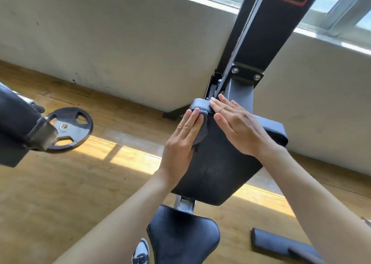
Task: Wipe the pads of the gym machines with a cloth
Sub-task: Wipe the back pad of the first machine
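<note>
We see the wooden floor (pixel 60 193) spread under everything, the white wall (pixel 120 43) at twelve o'clock, and the machine's black upright (pixel 259 33) rising toward one o'clock. A weight plate (pixel 69 129) lies at nine o'clock, a seat pad (pixel 180 237) at six. The sloped black pad (pixel 216 163) sits at centre. Our left hand (pixel 180 141) presses the grey cloth (pixel 200 131) flat against the pad's left edge, fingers straight; our right hand (pixel 239 127) rests flat just beside it, at three o'clock of the cloth.
</note>
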